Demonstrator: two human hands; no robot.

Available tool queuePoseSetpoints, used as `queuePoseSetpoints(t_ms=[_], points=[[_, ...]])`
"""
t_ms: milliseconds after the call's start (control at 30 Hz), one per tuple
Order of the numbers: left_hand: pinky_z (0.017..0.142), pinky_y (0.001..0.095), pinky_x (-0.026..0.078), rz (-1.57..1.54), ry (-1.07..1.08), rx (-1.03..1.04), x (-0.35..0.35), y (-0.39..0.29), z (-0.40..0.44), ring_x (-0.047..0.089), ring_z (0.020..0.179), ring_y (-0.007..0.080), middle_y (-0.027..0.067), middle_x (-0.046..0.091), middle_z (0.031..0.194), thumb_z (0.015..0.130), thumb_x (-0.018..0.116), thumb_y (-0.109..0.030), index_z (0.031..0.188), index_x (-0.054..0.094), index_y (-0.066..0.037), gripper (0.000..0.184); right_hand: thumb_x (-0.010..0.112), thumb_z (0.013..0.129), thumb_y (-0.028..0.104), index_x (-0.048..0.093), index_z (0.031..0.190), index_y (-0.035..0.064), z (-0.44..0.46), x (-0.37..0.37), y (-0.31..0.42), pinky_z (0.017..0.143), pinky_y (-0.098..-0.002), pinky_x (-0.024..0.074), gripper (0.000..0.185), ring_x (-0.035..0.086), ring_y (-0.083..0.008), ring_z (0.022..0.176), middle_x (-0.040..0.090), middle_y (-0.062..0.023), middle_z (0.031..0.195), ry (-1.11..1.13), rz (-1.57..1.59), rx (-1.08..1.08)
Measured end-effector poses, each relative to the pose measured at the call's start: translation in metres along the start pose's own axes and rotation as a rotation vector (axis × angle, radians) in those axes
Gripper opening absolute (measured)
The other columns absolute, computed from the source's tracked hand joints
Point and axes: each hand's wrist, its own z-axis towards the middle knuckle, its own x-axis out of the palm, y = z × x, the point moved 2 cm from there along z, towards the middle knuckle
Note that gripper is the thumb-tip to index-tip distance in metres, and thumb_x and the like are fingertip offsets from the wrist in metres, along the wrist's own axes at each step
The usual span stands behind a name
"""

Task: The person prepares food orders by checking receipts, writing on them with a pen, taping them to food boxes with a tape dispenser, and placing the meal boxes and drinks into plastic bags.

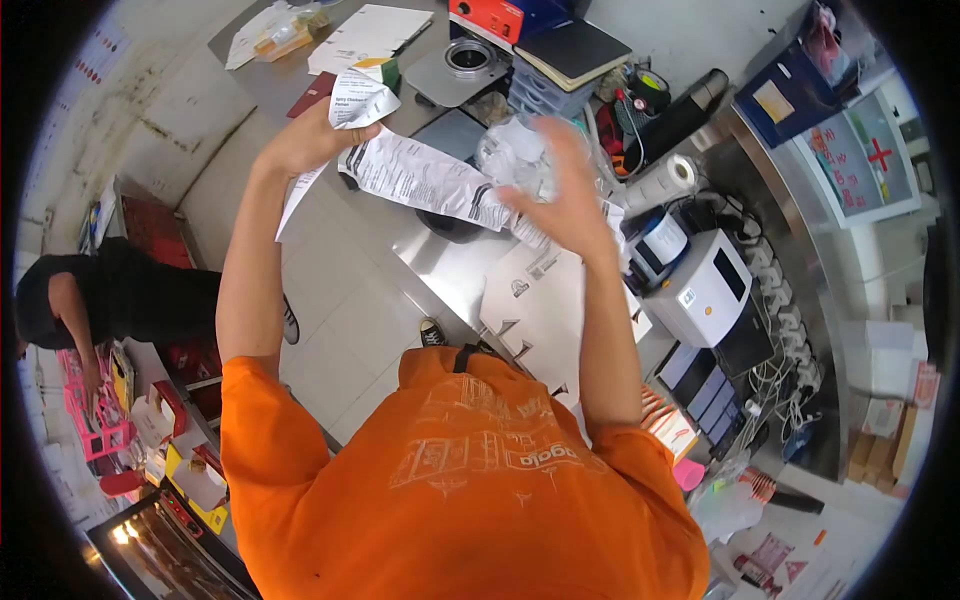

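A long printed paper strip point(425, 180) stretches between my two hands above the steel counter point(450, 270). My left hand point(310, 140) pinches its left end, along with a curled printed label point(360, 98) that has a green and yellow part behind it. My right hand point(570, 200) is at the strip's right end, thumb against the paper; its fingers are raised and blurred. Behind that hand lies a crumpled clear plastic bag point(515, 150). Flat white cardboard point(535, 310) rests on the counter below my right hand.
A white label printer point(700, 290), a paper roll point(665, 178) and cables point(780, 370) stand on the right. A black notebook point(575, 52) tops a drawer unit at the back. Another person point(120, 290) in black is at the left, beside a pink basket point(95, 410).
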Motion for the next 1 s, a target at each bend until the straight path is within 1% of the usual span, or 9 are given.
queuePoseSetpoints(t_ms=[67,167,233,433,533,633,733,900,1000], points=[[0.095,0.0322,0.042,-0.009,-0.015,0.034,0.002,-0.005,0.0,0.057,0.108,0.0199,0.0097,0.064,0.117,0.087,0.068,-0.031,0.122,0.059,-0.004,0.044,0.074,0.079,0.031,0.058,0.118,-0.0019,0.002,0.04,0.003,0.093,-0.0359,0.0448,0.053,0.06,-0.032,0.101,0.064,-0.0184,0.106,0.304,0.25,0.126],[0.093,0.0325,0.043,-0.035,-0.038,0.054,-0.008,0.006,0.005,0.059,0.106,0.0208,0.0103,0.065,0.114,0.087,0.068,-0.028,0.121,0.06,-0.004,0.042,0.071,0.083,0.03,0.066,0.103,-0.0017,-0.014,0.066,-0.023,0.073,-0.0324,0.0486,0.038,0.061,-0.0242,0.073,0.067,-0.0151,0.081,0.733,0.121,0.282],[0.092,0.0325,0.044,0.04,-0.05,0.074,-0.018,0.029,0.008,0.06,0.105,0.0214,0.0108,0.066,0.112,0.087,0.068,-0.027,0.121,0.06,-0.004,0.042,0.068,0.086,0.028,0.068,0.094,-0.002,-0.037,0.056,-0.031,0.059,-0.0309,0.0452,0.032,0.055,-0.0162,0.058,0.064,-0.012,0.066,0.69,0.236,0.314],[0.088,0.0332,0.046,0.139,-0.064,-0.092,-0.005,0.057,0.016,0.062,0.101,0.0235,0.0165,0.066,0.11,0.081,0.073,-0.033,0.118,0.059,0.002,0.053,0.068,0.088,0.021,0.069,0.097,-0.0038,-0.087,0.025,-0.016,0.06,-0.0261,0.0468,0.026,0.055,-0.0062,0.066,0.067,-0.0041,0.074,0.675,0.543,0.541],[0.089,0.0332,0.046,0.067,-0.018,-0.126,-0.003,0.054,0.024,0.061,0.104,0.0238,0.0175,0.065,0.112,0.081,0.074,-0.033,0.119,0.057,0.002,0.055,0.07,0.087,0.02,0.07,0.095,-0.0053,-0.09,0.005,0.001,0.061,-0.0244,0.0473,0.026,0.056,-0.0054,0.068,0.068,-0.0025,0.077,0.654,0.533,0.647],[0.09,0.0337,0.046,0.028,-0.008,-0.093,0.0,0.033,0.019,0.061,0.105,0.0236,0.0168,0.065,0.114,0.08,0.074,-0.033,0.12,0.057,0.002,0.057,0.071,0.087,0.022,0.07,0.093,-0.0055,-0.106,-0.002,0.0,0.058,-0.0247,0.0466,0.029,0.055,-0.0054,0.064,0.067,-0.0021,0.072,0.605,0.492,0.689],[0.091,0.0344,0.046,-0.012,-0.047,-0.052,0.009,0.055,0.029,0.061,0.104,0.0229,0.0156,0.064,0.117,0.08,0.075,-0.031,0.121,0.057,0.002,0.056,0.072,0.086,0.022,0.07,0.09,-0.0044,-0.125,-0.011,-0.005,0.054,-0.0247,0.045,0.027,0.053,-0.0049,0.06,0.065,-0.0006,0.067,0.604,0.422,0.703],[0.089,0.0341,0.046,0.006,-0.032,-0.075,0.004,0.049,0.02,0.062,0.101,0.0223,0.0142,0.067,0.112,0.08,0.073,-0.026,0.119,0.059,0.002,0.05,0.07,0.087,0.026,0.07,0.093,-0.0022,-0.166,-0.045,-0.031,0.057,-0.0273,0.044,0.028,0.051,-0.0076,0.06,0.064,-0.0043,0.066,0.709,0.372,0.741],[0.087,0.0332,0.046,-0.044,-0.049,-0.063,0.005,0.045,0.012,0.063,0.097,0.0206,0.0128,0.068,0.106,0.081,0.072,-0.025,0.116,0.061,0.002,0.046,0.071,0.086,0.022,0.07,0.088,-0.0035,-0.178,-0.065,-0.034,0.056,-0.0265,0.0415,0.025,0.048,-0.0054,0.061,0.06,0.0003,0.063,0.629,0.532,0.894]])
